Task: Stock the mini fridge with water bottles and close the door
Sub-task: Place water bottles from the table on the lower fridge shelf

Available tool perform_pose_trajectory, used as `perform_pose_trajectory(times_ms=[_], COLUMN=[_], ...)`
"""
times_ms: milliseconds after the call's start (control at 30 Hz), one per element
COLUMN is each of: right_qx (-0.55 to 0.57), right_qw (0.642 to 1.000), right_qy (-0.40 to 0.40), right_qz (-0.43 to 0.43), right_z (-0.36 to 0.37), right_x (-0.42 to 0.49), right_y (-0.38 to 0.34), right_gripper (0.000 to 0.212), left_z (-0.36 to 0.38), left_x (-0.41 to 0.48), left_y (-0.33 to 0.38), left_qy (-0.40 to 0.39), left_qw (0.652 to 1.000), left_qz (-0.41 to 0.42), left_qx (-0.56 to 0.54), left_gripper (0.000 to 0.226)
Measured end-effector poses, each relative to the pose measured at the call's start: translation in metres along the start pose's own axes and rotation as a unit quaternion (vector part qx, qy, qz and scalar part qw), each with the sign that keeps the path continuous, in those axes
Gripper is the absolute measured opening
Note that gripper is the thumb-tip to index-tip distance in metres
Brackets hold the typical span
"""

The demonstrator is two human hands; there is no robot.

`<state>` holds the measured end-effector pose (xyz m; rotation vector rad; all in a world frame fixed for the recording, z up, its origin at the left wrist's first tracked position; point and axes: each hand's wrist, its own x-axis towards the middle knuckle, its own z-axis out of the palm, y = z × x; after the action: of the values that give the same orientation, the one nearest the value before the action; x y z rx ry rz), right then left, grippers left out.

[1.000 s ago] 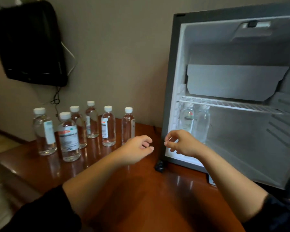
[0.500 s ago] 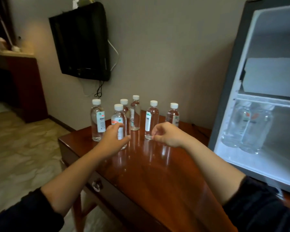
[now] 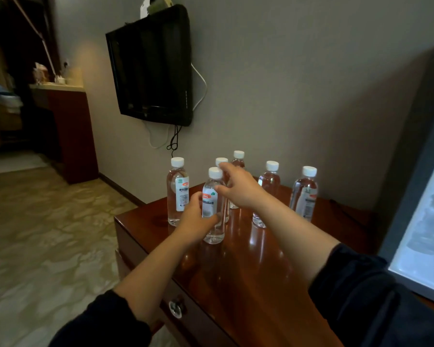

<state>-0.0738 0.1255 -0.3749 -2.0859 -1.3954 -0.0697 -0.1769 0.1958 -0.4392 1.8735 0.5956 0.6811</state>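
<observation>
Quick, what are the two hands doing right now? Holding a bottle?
Left hand: grips the front water bottle.
Right hand: open, fingers spread by the bottle behind, holding nothing.

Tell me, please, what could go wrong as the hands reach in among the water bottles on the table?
1. The right hand reaches past the front clear plastic water bottle, gripped by the left hand, toward the white-capped bottle behind; its forearm may topple the closely clustered neighbours.
2. The leftmost labelled bottle stands near the edge of the glossy brown wooden table, beside the left hand; a nudge could send it to the floor.
</observation>
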Motion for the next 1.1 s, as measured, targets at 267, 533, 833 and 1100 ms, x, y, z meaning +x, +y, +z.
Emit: perform_pose_trajectory(times_ms=[267, 533, 833, 1100], right_qx=[0.011, 0.006, 0.041, 0.137], right_qw=[0.999, 0.999, 0.998, 0.989], right_qy=[0.043, 0.042, 0.044, -0.046], right_qz=[0.0, -0.027, -0.036, 0.015], right_z=[0.019, 0.005, -0.015, -0.051], right_x=[0.019, 0.003, -0.051, -0.125], right_y=[0.007, 0.017, 0.014, 0.051], right_gripper=[0.033, 0.031, 0.032, 0.049], left_z=[0.013, 0.03, 0.044, 0.078], left_x=[0.034, 0.03, -0.019, -0.064], left_y=[-0.016, -0.034, -0.029, -0.006], left_qy=[0.006, 0.02, -0.013, -0.071], left_qw=[1.0, 0.999, 0.998, 0.991], left_qz=[-0.013, 0.012, 0.036, 0.099], left_qx=[-0.02, -0.041, -0.052, -0.057], left_gripper=[0.056, 0.045, 0.045, 0.04])
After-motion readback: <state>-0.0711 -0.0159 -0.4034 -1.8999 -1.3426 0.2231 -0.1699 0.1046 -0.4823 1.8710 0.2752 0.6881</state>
